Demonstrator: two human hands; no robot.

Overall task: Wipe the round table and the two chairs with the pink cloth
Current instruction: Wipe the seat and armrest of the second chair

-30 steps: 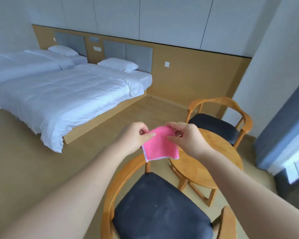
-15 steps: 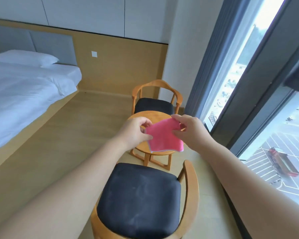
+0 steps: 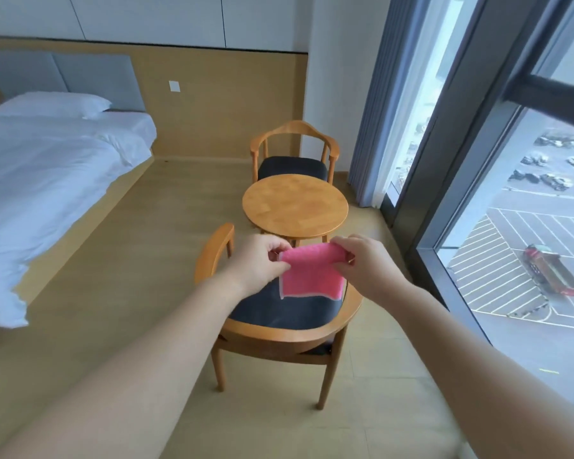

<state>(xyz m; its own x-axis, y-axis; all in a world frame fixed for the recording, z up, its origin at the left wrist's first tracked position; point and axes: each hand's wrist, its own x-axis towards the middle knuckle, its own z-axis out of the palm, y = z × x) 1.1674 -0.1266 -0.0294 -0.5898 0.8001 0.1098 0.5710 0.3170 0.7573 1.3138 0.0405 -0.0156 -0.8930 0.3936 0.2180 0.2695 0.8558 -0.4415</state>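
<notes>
A pink cloth (image 3: 312, 273) hangs folded in the air above the near chair's seat. My left hand (image 3: 259, 263) pinches its upper left corner and my right hand (image 3: 362, 265) pinches its upper right corner. The near chair (image 3: 279, 313) has a wooden frame and a dark seat, its curved back toward me. Beyond it stands the round wooden table (image 3: 295, 203) with a bare top. The far chair (image 3: 294, 160) faces me from behind the table.
A bed (image 3: 47, 180) with white bedding stands on the left, with bare wooden floor between it and the chairs. A floor-to-ceiling window (image 3: 517, 226) and a grey curtain (image 3: 381, 111) run along the right side, close to the table.
The view has swung right and pulled back, so both chairs and the table now sit centred. My hands with the cloth have dropped from in front of the table to above the near chair's seat.
</notes>
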